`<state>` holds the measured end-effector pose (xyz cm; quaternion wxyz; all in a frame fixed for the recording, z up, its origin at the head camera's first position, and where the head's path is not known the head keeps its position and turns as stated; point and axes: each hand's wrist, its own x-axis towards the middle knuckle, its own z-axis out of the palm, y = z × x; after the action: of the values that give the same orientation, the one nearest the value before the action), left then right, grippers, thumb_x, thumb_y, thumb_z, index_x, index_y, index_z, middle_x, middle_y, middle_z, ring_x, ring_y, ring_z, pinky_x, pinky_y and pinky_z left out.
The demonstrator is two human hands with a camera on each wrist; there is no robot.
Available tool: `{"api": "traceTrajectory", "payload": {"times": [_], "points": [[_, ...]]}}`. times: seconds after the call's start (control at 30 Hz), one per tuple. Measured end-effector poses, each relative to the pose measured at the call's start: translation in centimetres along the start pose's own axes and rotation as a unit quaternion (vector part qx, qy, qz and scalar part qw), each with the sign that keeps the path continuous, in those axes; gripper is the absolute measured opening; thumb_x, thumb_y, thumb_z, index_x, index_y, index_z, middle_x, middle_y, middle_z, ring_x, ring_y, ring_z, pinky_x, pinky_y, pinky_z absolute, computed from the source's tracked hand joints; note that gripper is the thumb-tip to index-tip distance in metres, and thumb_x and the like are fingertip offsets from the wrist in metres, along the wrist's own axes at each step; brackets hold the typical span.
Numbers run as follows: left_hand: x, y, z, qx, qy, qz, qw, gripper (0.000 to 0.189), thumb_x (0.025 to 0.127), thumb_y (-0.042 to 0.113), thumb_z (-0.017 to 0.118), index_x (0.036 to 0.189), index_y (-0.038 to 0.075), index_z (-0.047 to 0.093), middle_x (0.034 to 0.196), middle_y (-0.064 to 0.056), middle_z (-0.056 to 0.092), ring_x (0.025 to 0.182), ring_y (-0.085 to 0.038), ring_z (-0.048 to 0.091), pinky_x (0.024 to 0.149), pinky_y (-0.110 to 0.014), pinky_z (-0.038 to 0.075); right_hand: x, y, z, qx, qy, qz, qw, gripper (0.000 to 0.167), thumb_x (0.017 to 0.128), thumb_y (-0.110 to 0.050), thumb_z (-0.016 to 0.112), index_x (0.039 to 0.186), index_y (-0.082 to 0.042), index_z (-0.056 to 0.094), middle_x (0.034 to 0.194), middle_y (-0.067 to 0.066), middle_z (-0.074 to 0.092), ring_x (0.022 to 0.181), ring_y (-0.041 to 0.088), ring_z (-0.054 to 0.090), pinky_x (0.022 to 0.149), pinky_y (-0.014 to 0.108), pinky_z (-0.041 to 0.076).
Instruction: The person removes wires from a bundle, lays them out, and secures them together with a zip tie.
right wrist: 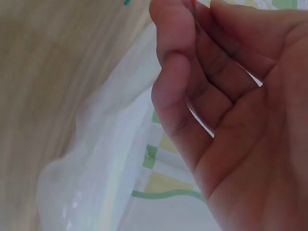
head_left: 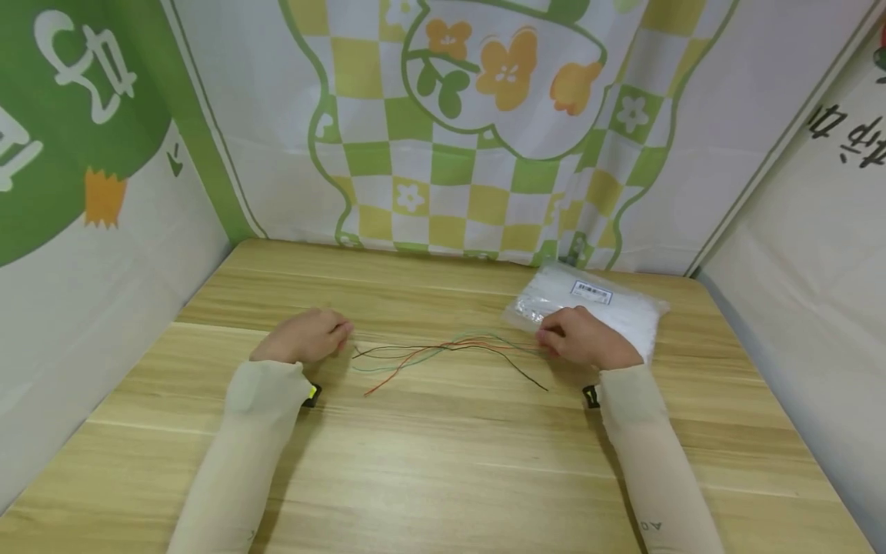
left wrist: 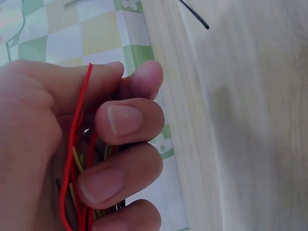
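Observation:
Several thin wires (head_left: 446, 348), black, red and green, lie loosely spread across the wooden table between the two hands. My left hand (head_left: 304, 336) is at their left ends, over the table. In the left wrist view its fingers curl round a bundle of red wires (left wrist: 72, 163), with yellowish and dark strands among them; much of the bundle is hidden by the fingers. At the right ends, the thumb and fingers of my right hand (head_left: 581, 336) pinch a red wire. Only a speck of red shows at those fingertips in the right wrist view.
A clear plastic bag (head_left: 623, 308) with white contents and a barcode label lies at the back right, partly behind my right hand. Printed curtains (head_left: 477, 177) border the wooden table (head_left: 443, 477) at the back and both sides.

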<state>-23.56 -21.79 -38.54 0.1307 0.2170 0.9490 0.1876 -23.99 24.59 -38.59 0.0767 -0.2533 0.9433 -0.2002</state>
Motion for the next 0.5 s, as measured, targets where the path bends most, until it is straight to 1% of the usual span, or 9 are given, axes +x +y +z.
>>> {"api": "traceTrajectory", "payload": {"times": [0.07,0.13,0.27,0.37,0.4,0.5], "points": [[0.1,0.0,0.0,0.004,0.009,0.009,0.9999,0.039,0.114,0.019,0.042,0.082,0.008,0.061,0.068,0.001,0.054,0.058,-0.012,0.041,0.063,-0.032,0.040,-0.2,0.0,-0.3,0.005,0.000,0.008,1.0000,0.033,0.108,-0.015,0.058,0.077,-0.011,0.069,0.064,-0.006,0.055,0.058,0.010,0.046,0.064,0.029,0.042],[0.2,0.1,0.0,0.008,0.021,0.016,0.9996,0.039,0.113,0.018,0.043,0.080,0.009,0.061,0.067,0.001,0.053,0.057,-0.012,0.041,0.063,-0.032,0.040,-0.3,0.2,-0.6,0.005,0.001,0.020,0.9998,0.032,0.108,-0.015,0.057,0.079,-0.011,0.069,0.065,-0.005,0.055,0.059,0.010,0.046,0.066,0.030,0.043],[0.3,0.7,0.0,0.016,0.044,0.020,0.9987,0.040,0.112,0.019,0.044,0.075,0.013,0.056,0.066,0.002,0.049,0.058,-0.012,0.041,0.062,-0.031,0.039,-0.5,0.3,-1.0,0.007,0.005,0.036,0.9993,0.027,0.109,-0.016,0.057,0.088,-0.009,0.073,0.066,-0.004,0.058,0.060,0.012,0.049,0.069,0.032,0.044],[0.4,1.4,0.0,0.021,0.058,0.023,0.9978,0.040,0.112,0.021,0.046,0.072,0.017,0.050,0.066,0.003,0.044,0.059,-0.013,0.039,0.060,-0.031,0.036,-0.3,0.3,-0.9,0.010,0.006,0.030,0.9995,0.027,0.109,-0.017,0.057,0.089,-0.009,0.073,0.064,-0.003,0.057,0.058,0.012,0.048,0.070,0.033,0.045],[0.4,1.6,0.1,0.021,0.061,0.024,0.9977,0.040,0.112,0.022,0.047,0.072,0.018,0.047,0.066,0.003,0.042,0.059,-0.012,0.038,0.060,-0.031,0.035,-0.2,0.3,-0.8,0.012,0.007,0.027,0.9996,0.029,0.109,-0.017,0.057,0.087,-0.008,0.072,0.063,-0.003,0.056,0.057,0.012,0.046,0.069,0.033,0.045],[0.5,2.3,0.3,0.011,0.065,0.034,0.9972,0.043,0.111,0.035,0.052,0.072,0.019,0.046,0.065,0.005,0.038,0.058,-0.011,0.035,0.059,-0.029,0.033,0.1,0.0,-0.7,0.016,0.009,0.015,0.9997,0.028,0.109,-0.017,0.058,0.086,-0.008,0.072,0.063,-0.003,0.056,0.056,0.011,0.047,0.067,0.032,0.045]]}}
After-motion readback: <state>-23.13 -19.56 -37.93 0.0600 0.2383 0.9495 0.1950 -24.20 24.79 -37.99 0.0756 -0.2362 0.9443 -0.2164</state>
